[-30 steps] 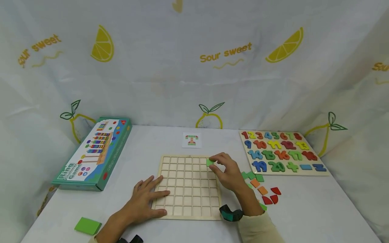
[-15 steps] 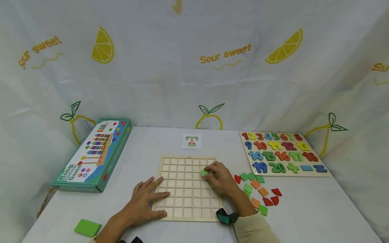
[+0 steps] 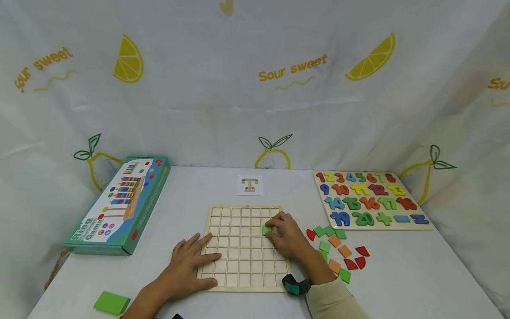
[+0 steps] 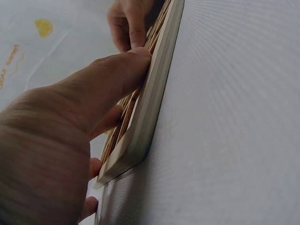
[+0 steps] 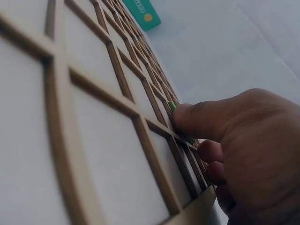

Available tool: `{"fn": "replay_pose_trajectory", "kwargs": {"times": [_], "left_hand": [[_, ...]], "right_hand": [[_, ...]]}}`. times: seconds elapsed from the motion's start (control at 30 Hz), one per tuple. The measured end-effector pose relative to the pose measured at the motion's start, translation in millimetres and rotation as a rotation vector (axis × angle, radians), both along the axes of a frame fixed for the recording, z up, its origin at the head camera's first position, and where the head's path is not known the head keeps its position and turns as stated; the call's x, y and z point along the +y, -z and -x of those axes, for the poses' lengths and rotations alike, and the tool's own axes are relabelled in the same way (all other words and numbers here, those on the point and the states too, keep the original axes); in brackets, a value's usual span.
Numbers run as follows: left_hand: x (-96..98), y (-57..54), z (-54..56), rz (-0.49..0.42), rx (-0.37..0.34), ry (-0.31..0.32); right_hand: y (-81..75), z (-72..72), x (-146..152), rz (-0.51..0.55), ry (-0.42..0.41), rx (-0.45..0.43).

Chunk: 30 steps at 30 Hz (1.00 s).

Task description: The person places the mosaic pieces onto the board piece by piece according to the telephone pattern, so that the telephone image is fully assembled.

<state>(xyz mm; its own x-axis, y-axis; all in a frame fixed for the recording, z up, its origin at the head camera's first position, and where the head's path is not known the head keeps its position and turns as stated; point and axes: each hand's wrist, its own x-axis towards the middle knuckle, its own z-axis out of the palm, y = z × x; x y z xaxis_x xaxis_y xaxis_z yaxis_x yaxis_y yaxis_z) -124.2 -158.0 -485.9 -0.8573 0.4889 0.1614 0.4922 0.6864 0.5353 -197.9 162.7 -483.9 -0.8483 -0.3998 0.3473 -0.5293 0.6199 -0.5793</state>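
A wooden grid board (image 3: pixel 245 253) with square cells lies on the table in the head view. My left hand (image 3: pixel 185 266) rests on its left side with the fingers spread; in the left wrist view the thumb (image 4: pixel 115 75) presses on the board's near edge. Toward the board's upper right, my right hand (image 3: pixel 290 238) pinches a small green square tile (image 3: pixel 266 230) over a cell. The right wrist view shows only a sliver of that tile (image 5: pixel 172 107) beside the thumb; whether it sits fully in the cell I cannot tell.
Several loose tiles lie right of the board: green squares (image 3: pixel 324 246), orange squares (image 3: pixel 344 251) and red quarter-rounds (image 3: pixel 362 251). A pattern card (image 3: pixel 249 185) lies behind it. A number puzzle (image 3: pixel 372 200), a game box (image 3: pixel 119 204) and a green block (image 3: pixel 112 303) stand farther out.
My right hand has carried the green tile from the board's far right corner cell leftward and nearer, then nearly stopped. The left hand has stayed in place on the board.
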Motion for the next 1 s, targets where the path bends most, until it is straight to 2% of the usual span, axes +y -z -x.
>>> {"fn": "replay_pose_trajectory", "kwargs": {"times": [0.43,0.57,0.7,0.8,1.0], "left_hand": [[-1.2,1.5,-0.7,-0.030,0.015,0.010],[-1.6,1.9,0.0,-0.022,0.007,0.015],[-3.2,1.8,0.1,-0.016,0.001,0.014],[-2.5,1.2,0.6,-0.015,0.007,0.009],[0.0,0.7,1.9,-0.014,-0.001,0.010]], "right_hand": [[-18.4,-6.8,-1.3,0.028,0.004,0.005],[-32.2,-12.0,1.8,0.072,0.005,0.001],[-49.7,-18.9,11.9,0.106,0.027,0.045],[-63.5,-22.9,24.9,0.093,0.061,0.102],[-84.0,-35.4,59.3,0.072,0.097,0.149]]}}
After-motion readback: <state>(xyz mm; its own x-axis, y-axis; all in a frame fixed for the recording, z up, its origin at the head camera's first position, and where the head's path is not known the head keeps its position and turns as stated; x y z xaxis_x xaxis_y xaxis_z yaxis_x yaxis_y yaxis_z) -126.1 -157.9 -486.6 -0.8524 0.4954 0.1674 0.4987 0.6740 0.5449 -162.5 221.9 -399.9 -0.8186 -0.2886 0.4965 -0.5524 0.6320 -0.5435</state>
